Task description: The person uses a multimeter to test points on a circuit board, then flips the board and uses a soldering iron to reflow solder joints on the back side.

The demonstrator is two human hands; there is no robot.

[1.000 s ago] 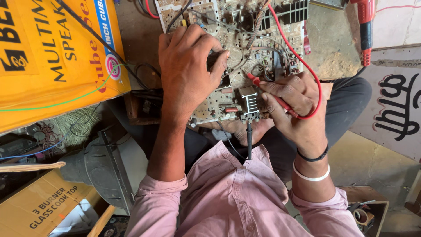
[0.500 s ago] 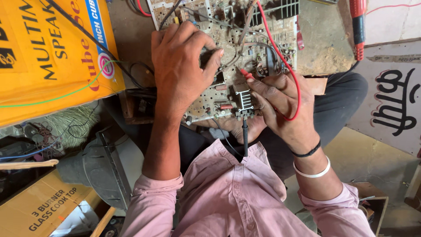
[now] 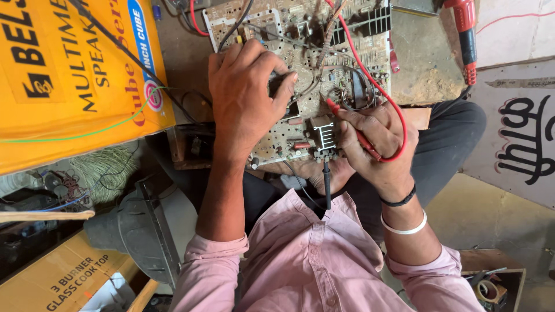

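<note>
- The circuit board (image 3: 300,75) lies component side up across the person's lap and a low wooden stand, directly ahead of the chest, so both hands can reach its whole face.
- The left hand (image 3: 245,98) lies palm down on the board's left half, fingers curled over a dark part; this grip appears meant to steady the board.
- The right hand (image 3: 376,144) is closed around a red probe (image 3: 350,124), held like a pen, tip angled toward the parts at mid-board, a hold that judges as suited to fine contact.
- The red lead (image 3: 376,86) loops from the probe up over the board's right side; it crosses the components and could snag.
- A black probe (image 3: 326,185) hangs point down from the board's near edge, between the forearms, touching neither hand.
- A finned metal block (image 3: 324,136) sits at the near edge, just beside the right fingers (image 3: 352,118).
- Loose wires crowd the board's upper middle and partly hide the parts beneath.
- A yellow carton (image 3: 69,81) stands close to the left, narrowing elbow room on that side.
- A red-handled tool (image 3: 467,34) lies well apart at upper right.
- A grey metal stand (image 3: 139,231) and a brown carton (image 3: 58,277) sit on the floor at lower left.
</note>
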